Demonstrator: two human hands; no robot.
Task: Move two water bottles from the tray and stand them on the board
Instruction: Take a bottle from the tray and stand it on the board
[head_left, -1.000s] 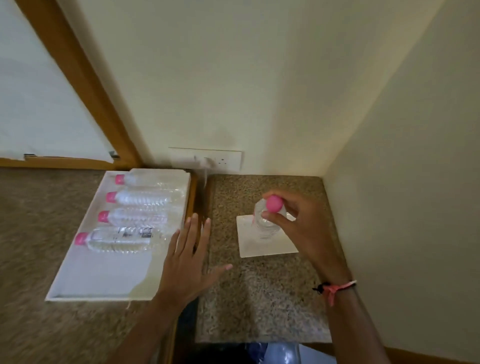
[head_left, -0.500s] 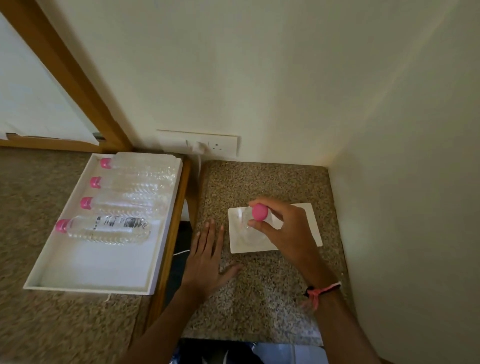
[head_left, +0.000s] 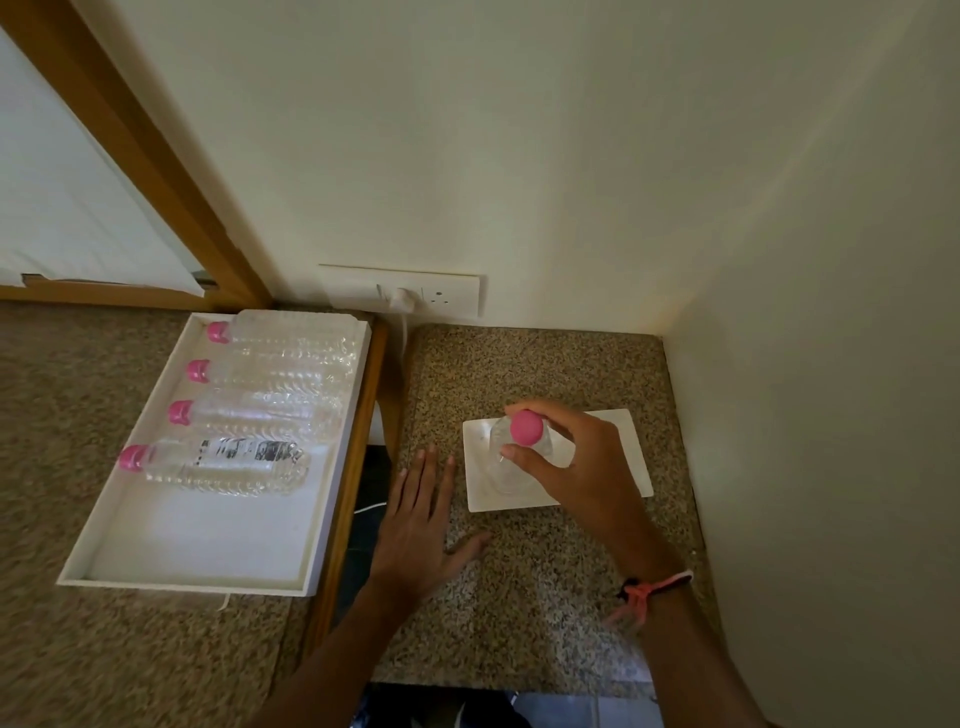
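A white square board lies on the right granite counter. On its left part a clear water bottle with a pink cap stands upright, and my right hand is shut around its neck just under the cap. My left hand rests flat on the counter to the left of the board, fingers spread, holding nothing. A white tray sits on the left counter with several pink-capped bottles lying on their sides in its far half, caps to the left.
A dark gap with a cable separates the two counters. A wall socket with a plug is behind the gap. Walls close in at the back and the right. A wooden frame runs at the back left.
My right hand has lowered the bottle onto the board's left part and keeps its grip. My left hand has settled flat on the right counter. The view has shifted.
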